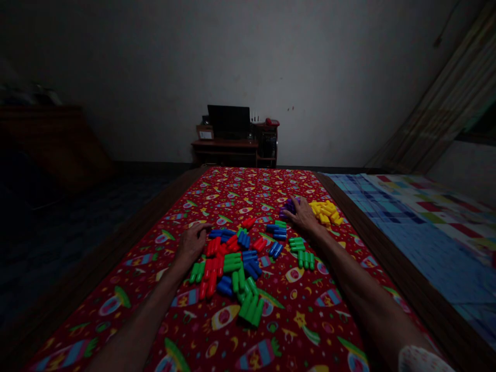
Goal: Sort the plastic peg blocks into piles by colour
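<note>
Red, blue and green ribbed plastic pieces lie mixed in a loose pile, among them a green piece at the near end and a red piece on the left. My left hand rests at the pile's left edge, fingers apart, close to a blue piece. Farther back on the right, my right hand is over a heap of purple pieces, fingers spread and touching them. Just right of that hand sits a heap of yellow pieces. Some purple pieces are hidden under the fingers.
A red patterned cloth covers the long table. Beyond it stands a small desk with a black monitor and a red telephone. To the right lies bedding with blue and checked covers. A wooden cabinet is at left.
</note>
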The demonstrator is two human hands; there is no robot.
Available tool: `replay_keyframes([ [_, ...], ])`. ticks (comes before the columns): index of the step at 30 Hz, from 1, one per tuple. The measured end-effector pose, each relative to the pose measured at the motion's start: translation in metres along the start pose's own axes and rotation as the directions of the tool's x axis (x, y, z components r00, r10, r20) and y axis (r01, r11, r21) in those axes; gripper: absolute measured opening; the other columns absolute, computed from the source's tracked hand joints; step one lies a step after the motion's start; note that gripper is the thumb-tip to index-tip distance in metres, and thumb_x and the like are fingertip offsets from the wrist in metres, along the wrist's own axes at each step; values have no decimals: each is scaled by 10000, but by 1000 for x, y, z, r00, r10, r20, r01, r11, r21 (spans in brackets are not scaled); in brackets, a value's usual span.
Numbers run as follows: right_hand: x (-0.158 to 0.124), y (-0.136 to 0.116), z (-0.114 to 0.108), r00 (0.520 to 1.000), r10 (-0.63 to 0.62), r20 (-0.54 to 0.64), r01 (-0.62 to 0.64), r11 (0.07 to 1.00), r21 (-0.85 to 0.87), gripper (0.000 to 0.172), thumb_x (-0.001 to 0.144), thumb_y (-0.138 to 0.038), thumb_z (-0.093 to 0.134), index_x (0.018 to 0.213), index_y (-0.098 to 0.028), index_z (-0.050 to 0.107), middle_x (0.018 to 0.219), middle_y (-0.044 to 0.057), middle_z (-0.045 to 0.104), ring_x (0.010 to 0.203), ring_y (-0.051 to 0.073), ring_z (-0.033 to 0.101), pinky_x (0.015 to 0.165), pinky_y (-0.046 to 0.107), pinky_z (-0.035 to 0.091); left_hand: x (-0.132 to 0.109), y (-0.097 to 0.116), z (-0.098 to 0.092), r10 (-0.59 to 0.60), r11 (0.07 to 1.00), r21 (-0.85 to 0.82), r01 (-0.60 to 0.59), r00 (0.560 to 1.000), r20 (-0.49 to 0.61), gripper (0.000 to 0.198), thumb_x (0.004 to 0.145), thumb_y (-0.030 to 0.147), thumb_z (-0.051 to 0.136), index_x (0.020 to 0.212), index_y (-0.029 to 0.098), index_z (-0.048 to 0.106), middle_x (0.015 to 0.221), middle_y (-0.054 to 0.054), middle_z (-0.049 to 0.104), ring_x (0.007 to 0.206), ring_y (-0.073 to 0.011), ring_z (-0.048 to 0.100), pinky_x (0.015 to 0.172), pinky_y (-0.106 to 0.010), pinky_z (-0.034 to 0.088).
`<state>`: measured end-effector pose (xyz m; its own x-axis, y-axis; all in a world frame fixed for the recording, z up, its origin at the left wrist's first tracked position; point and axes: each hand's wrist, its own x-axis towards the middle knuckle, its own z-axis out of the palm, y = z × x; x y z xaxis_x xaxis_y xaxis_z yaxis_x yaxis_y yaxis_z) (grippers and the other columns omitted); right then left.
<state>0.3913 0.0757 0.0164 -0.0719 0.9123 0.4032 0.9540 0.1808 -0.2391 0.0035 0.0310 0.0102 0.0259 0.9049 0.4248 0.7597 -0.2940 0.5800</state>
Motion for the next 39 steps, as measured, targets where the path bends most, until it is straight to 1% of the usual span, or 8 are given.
replay_keyframes([
  [8,10,-9,13,997,62,-44,-61,998,9,573,893,-503,451,1372,-191,466,1348,176,474,1231,334,427,993,506,347,1,-1,3,42,999,26,-41,999,-3,342,773,259,383,843,172,707,907,-75,710,874,-204,650,836,-341,529],
  [19,24,-6,19,1000,1,-25,1,997,75,505,911,-389,429,1352,-151,492,1363,175,503,1254,301,444,1041,463,342,0,2,2,52,998,20,-52,999,7,346,765,246,375,823,182,710,919,-80,713,909,-221,643,879,-366,511],
  [23,22,-8,13,999,-25,-34,30,990,139,498,931,-398,387,1359,-165,489,1374,158,499,1295,296,420,1063,478,334,0,0,3,53,998,21,-53,999,7,346,764,256,375,826,181,707,921,-81,714,921,-224,641,884,-372,510],
  [27,-10,-17,-12,991,-30,-131,66,960,274,519,958,-445,310,1351,-164,500,1381,150,501,1322,283,404,1085,484,322,1,-1,4,49,998,27,-49,999,9,348,769,267,376,841,171,702,948,-93,710,934,-227,642,893,-374,509],
  [30,-56,-24,-31,996,-28,-85,62,902,426,520,963,-475,299,1313,-172,537,1286,139,592,1210,260,529,1036,453,400,2,-1,5,54,998,41,-55,998,11,356,778,275,369,855,165,699,949,-103,709,933,-230,643,892,-376,507],
  [32,-86,-27,-36,999,-29,-27,39,880,473,524,962,-494,300,1299,-181,549,1270,135,605,1177,259,556,1017,456,421,3,-1,6,64,997,52,-64,998,10,366,776,272,363,867,156,698,949,-114,708,931,-238,641,890,-387,506],
  [35,-114,-35,-28,1000,-18,3,15,891,453,515,960,-503,294,1306,-214,544,1335,129,553,1263,275,484,1062,496,375,2,-2,8,89,993,74,-90,996,14,371,773,272,364,878,154,699,955,-121,703,944,-247,633,894,-398,501],
  [39,-114,-61,-6,998,-56,-4,52,904,424,489,967,-471,292,1341,-240,507,1365,122,510,1340,271,385,1112,515,303,1,-2,8,119,988,93,-120,993,11,350,760,254,375,863,173,700,939,-99,702,953,-236,625,905,-381,495],
])
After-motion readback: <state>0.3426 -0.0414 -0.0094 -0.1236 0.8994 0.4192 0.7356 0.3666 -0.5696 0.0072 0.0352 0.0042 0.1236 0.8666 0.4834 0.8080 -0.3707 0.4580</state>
